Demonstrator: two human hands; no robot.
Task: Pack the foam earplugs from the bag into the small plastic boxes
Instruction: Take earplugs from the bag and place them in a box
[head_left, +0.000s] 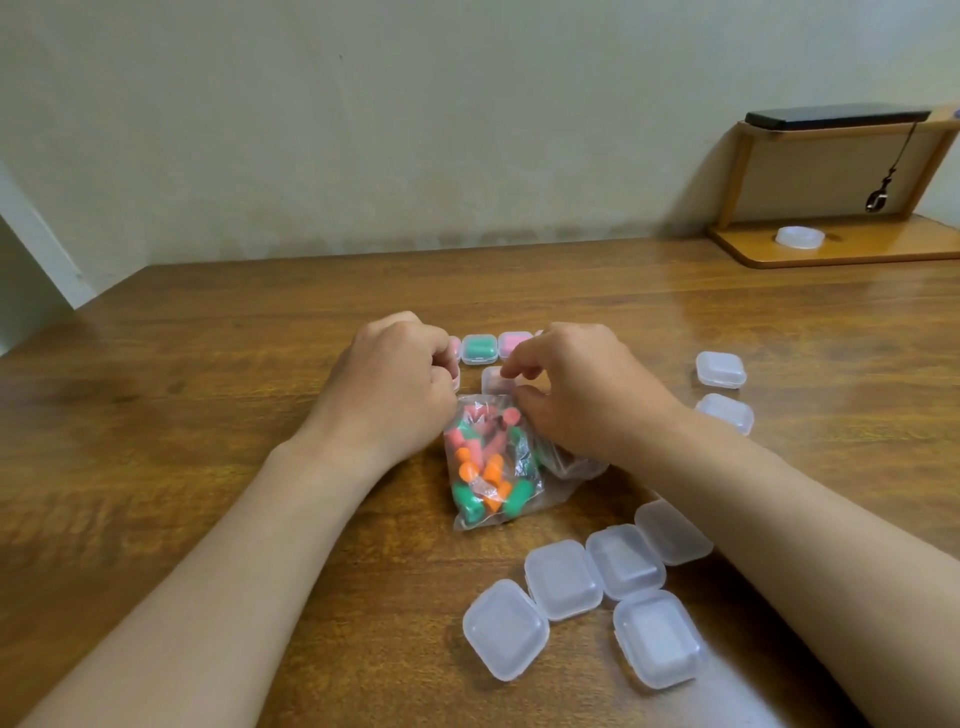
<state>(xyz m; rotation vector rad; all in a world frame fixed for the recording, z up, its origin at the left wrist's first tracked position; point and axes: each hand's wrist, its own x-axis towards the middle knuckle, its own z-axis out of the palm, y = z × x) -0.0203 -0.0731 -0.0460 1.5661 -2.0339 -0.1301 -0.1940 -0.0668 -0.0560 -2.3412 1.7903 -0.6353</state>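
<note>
Dial centred on the bag; wooden table (208, 364).

Left hand (395, 379): at 10 o'clock, knuckles up, fingers curled under against the bag's upper left corner. Cannot tell whether they pinch the film or something else.

Far row, 12 o'clock: green-filled box (479, 349) and pink-filled box (514, 344), lids down, side by side. Another pinkish box is mostly hidden behind the left knuckles.

Clear box (492, 382): between the two hands, just beyond the bag mouth. Lid state not legible.

Bag (488, 467): clear film, lying flat, long axis 12 to 6, mouth at the 12 end, right at the fingers. Earplugs (480, 470) inside are orange, green and red. One red plug sits at the mouth.

Right hand (576, 395): at 1 to 2 o'clock, heel over the bag's right edge. Forefinger and thumb curve toward each other as a pincer, forefinger tip above the clear box, thumb at the mouth. Cannot tell if anything is held between them.

Judgement: the plugs lie toward 6 o'clock from both sets of fingertips. The right pincer is nearer the red plug, and the clear box waits just at 12 from it, so the carry should be short.

Empty boxes (563, 579): five lidded, clustered at 5 o'clock. Two spare boxes (721, 369) sit at 2 to 3 o'clock, well apart from the bag.
</note>
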